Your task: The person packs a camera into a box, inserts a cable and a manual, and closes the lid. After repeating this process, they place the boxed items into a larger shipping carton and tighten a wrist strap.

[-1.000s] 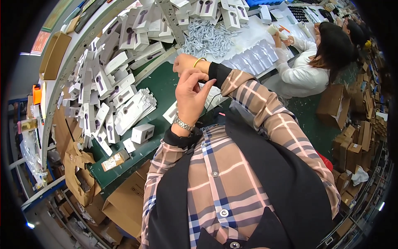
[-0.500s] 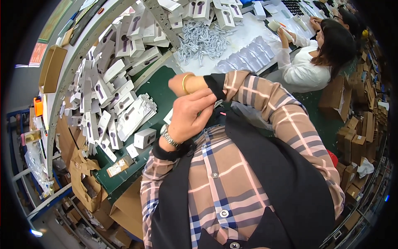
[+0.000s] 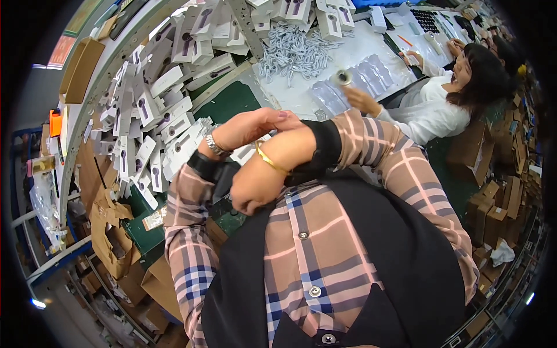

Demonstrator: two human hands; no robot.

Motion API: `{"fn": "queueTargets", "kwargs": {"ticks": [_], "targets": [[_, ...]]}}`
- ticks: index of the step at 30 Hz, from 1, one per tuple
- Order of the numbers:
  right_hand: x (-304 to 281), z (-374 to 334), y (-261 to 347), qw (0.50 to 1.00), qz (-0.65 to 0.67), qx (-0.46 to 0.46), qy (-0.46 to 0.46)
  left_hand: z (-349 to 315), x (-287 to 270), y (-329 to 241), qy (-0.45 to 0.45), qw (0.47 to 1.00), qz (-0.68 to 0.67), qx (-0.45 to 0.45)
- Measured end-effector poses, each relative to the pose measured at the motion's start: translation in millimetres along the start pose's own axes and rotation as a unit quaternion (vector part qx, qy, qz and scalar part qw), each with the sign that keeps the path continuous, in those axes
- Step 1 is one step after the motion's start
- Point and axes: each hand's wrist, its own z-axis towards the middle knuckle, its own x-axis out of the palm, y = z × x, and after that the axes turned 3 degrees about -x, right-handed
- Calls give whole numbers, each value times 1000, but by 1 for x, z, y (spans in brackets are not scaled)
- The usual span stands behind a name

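Note:
My left hand (image 3: 246, 129), a metal watch (image 3: 213, 144) on its wrist, reaches behind my right wrist. Its fingers are at the black cuff (image 3: 326, 142) of my right sleeve and seem to grip it; the fingertips are partly hidden. My right hand (image 3: 258, 180) hangs bent in front of my chest, fingers curled in, with nothing seen in it. A gold bracelet (image 3: 270, 159) circles that wrist. Beyond my hands, white printed boxes (image 3: 174, 124) lie heaped on the green table (image 3: 232, 101).
Grey-white cords (image 3: 296, 52) lie in a pile by a clear plastic tray (image 3: 371, 78). At the right, a co-worker in a white top (image 3: 432, 110) holds a round white item (image 3: 341, 78). A metal post (image 3: 241, 26) rises from the table. Brown cartons (image 3: 470, 145) stand at the right.
My right hand has swung down toward my chest, fingers bending downward. My left hand has moved up, behind the right wrist. The co-worker's hand has moved toward the clear tray.

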Motion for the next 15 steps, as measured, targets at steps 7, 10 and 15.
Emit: {"fn": "queueTargets", "kwargs": {"ticks": [7, 10, 15], "targets": [[-82, -61, 15, 846, 356, -51, -394, 21, -14, 100, -282, 881, 238, 296], [-101, -79, -33, 711, 267, -19, -650, 37, 34, 80, -227, 894, 28, 385], [-100, -98, -96, 640, -64, 217, -735, 16, 60, 55, -169, 878, -29, 447]]}}
